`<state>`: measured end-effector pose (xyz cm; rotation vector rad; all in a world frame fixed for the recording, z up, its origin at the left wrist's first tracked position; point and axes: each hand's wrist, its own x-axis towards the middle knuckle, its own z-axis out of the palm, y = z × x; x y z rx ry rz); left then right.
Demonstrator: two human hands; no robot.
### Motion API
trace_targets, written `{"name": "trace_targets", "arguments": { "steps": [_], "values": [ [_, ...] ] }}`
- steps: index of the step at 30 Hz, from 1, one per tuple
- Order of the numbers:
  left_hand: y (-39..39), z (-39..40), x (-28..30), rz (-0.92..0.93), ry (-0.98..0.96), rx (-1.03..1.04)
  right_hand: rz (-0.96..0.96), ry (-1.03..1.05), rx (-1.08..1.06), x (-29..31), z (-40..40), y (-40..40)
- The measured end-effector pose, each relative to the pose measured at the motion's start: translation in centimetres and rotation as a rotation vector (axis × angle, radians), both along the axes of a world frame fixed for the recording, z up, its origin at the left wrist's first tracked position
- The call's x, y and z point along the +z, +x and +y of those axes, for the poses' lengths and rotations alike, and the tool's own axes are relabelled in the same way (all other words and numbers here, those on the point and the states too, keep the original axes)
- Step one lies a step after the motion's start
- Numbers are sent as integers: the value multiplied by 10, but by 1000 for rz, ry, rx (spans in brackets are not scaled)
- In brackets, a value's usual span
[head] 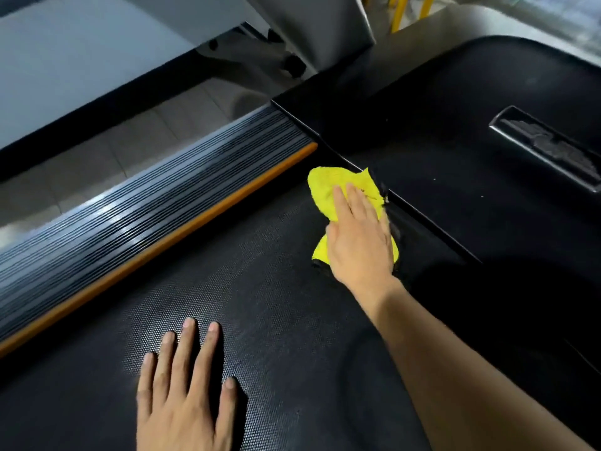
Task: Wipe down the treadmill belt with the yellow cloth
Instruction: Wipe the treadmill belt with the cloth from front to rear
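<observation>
Yellow cloth [328,193] lies bunched on the treadmill belt [260,288], at the belt's far end where it meets the black motor cover [471,131], and one edge of the cloth touches that cover's rim. It sits under the right hand [359,242], well apart from the left hand [187,385], which is nearer the camera and closer to the ribbed side rail [130,222]. The right hand presses down on the cloth with straight fingers laid flat across it, pointing away from the person; the cloth shows beyond the fingertips and on both sides of the palm. The right forearm runs in bare from the lower right corner. The left hand rests palm down on the bare belt, fingers straight and spread, holding nothing. An orange strip [182,226] runs between the belt and the side rail. Counted: one cloth, two hands, one belt, one side rail in view, one orange strip. Beyond the rail a tiled floor [130,141] shows.
</observation>
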<state>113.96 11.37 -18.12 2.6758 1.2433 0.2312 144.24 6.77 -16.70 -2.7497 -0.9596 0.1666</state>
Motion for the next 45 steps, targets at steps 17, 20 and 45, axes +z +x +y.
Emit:
{"name": "trace_targets", "arguments": {
  "steps": [17, 20, 45],
  "values": [
    [0, 1, 1, 19, -18, -5, -14, -23, 144, 0, 27, 27],
    [-1, -1, 2, 30, -38, 0, -48, -8, 145, 0, 35, -27],
    [-5, -2, 5, 62, -110, -40, 50, -12, 479, 0, -89, -164]
  ]
}}
